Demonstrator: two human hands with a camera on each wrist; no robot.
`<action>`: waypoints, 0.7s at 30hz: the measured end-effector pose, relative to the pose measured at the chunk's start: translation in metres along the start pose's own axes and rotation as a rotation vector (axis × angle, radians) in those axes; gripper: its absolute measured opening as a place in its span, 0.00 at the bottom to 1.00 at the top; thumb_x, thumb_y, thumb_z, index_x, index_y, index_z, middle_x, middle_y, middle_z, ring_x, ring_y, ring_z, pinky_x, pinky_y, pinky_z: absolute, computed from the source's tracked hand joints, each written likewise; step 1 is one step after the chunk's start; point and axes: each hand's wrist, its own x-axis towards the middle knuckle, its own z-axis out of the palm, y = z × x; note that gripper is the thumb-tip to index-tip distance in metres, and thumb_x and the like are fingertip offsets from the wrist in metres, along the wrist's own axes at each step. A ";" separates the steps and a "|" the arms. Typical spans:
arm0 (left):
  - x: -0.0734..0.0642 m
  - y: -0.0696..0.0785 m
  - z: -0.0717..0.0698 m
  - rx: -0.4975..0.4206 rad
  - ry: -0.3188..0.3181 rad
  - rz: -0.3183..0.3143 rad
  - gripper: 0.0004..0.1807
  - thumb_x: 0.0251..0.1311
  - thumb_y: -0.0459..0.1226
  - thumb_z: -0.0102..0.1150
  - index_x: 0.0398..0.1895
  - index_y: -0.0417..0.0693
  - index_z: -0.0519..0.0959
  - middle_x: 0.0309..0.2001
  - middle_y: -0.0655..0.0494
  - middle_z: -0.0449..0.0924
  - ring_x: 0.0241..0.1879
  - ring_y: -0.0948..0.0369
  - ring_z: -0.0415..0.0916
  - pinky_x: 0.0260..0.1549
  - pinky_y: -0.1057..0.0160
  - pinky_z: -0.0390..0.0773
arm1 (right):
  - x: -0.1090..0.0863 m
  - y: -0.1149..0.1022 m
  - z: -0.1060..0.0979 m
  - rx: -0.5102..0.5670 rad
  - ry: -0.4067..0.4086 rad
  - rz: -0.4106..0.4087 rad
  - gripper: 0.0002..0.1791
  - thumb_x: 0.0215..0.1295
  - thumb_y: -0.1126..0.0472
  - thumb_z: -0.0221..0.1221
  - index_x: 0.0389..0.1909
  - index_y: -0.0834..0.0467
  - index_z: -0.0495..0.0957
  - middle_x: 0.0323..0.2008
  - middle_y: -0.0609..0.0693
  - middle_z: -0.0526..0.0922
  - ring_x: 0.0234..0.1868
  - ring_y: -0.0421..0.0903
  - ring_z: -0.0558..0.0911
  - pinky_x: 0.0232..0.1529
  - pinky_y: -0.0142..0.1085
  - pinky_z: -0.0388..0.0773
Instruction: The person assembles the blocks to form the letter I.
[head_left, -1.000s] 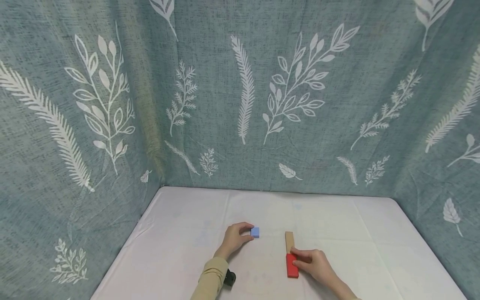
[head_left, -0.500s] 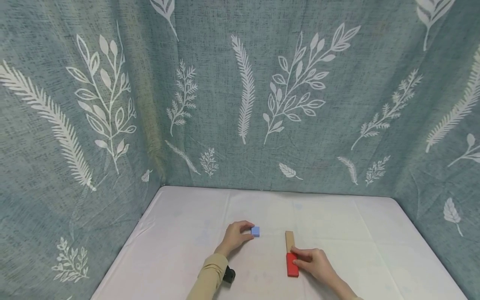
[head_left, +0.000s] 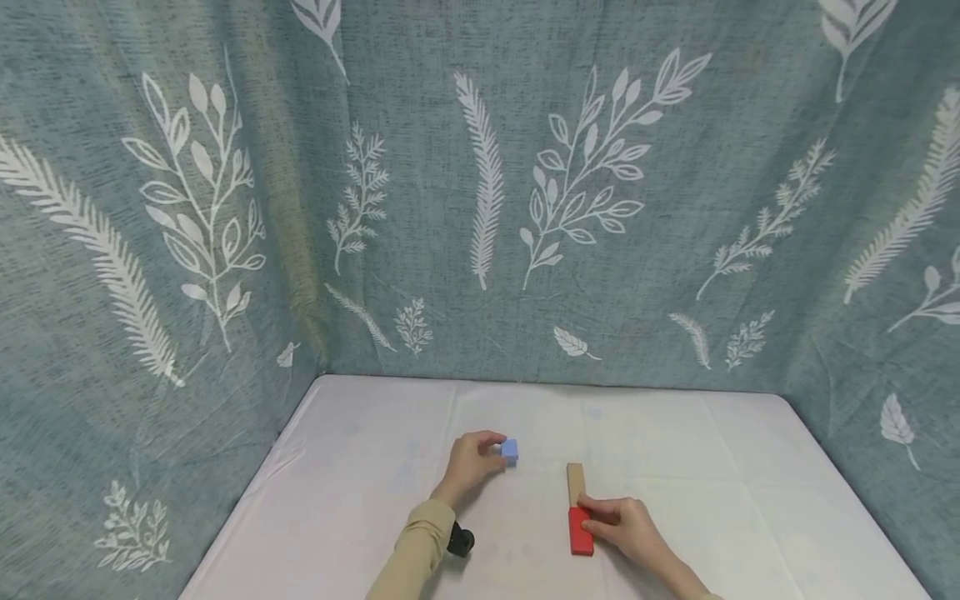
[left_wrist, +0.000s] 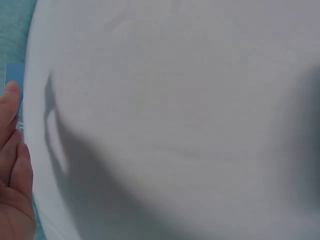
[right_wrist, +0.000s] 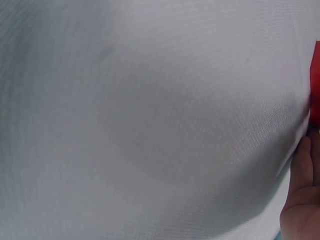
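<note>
A small blue block (head_left: 509,450) is pinched between the thumb and fingers of my left hand (head_left: 470,465), left of the table's middle. In the left wrist view the block (left_wrist: 15,75) shows beyond my fingertips, and the hand's shadow falls on the cloth. To the right, a red rectangular block (head_left: 581,533) lies end to end with a light wooden block (head_left: 575,483), the wooden one farther from me. My right hand (head_left: 630,527) holds the red block by its right side, index finger near the joint between the two. The right wrist view catches only the red block's edge (right_wrist: 315,90).
A white cloth (head_left: 360,492) covers the table. Teal curtains (head_left: 435,250) with white leaf prints hang at the back and both sides. A black wrist device (head_left: 461,542) sits under my left forearm.
My left hand has moved up a little with the blue block, which now tilts slightly. The right hand and the red and wooden blocks stay as they were; the view shifts slightly.
</note>
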 end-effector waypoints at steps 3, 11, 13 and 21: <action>0.006 0.008 -0.002 -0.016 0.000 -0.003 0.14 0.52 0.29 0.65 0.44 0.35 0.82 0.46 0.42 0.84 0.51 0.47 0.79 0.54 0.51 0.79 | -0.001 0.000 0.000 0.005 0.002 -0.005 0.24 0.54 0.58 0.68 0.51 0.64 0.80 0.51 0.60 0.82 0.53 0.56 0.81 0.46 0.34 0.83; 0.023 0.025 -0.004 -0.018 0.000 0.033 0.15 0.52 0.30 0.67 0.44 0.38 0.83 0.46 0.43 0.84 0.50 0.49 0.80 0.54 0.56 0.80 | 0.000 0.000 0.001 0.012 -0.002 0.002 0.25 0.53 0.57 0.68 0.51 0.64 0.79 0.51 0.60 0.82 0.53 0.57 0.81 0.46 0.34 0.83; 0.026 0.030 -0.003 -0.022 0.000 0.025 0.15 0.51 0.31 0.67 0.45 0.39 0.83 0.46 0.44 0.84 0.51 0.49 0.80 0.54 0.57 0.80 | 0.000 0.000 0.001 0.015 -0.004 -0.002 0.25 0.53 0.57 0.68 0.52 0.64 0.79 0.51 0.60 0.82 0.53 0.57 0.80 0.46 0.34 0.83; 0.036 0.050 0.002 -0.005 0.027 0.049 0.15 0.50 0.30 0.68 0.44 0.37 0.83 0.46 0.43 0.84 0.50 0.48 0.80 0.53 0.57 0.80 | 0.000 0.002 0.001 0.005 0.003 -0.009 0.25 0.53 0.56 0.68 0.51 0.64 0.80 0.50 0.60 0.82 0.53 0.56 0.81 0.46 0.34 0.83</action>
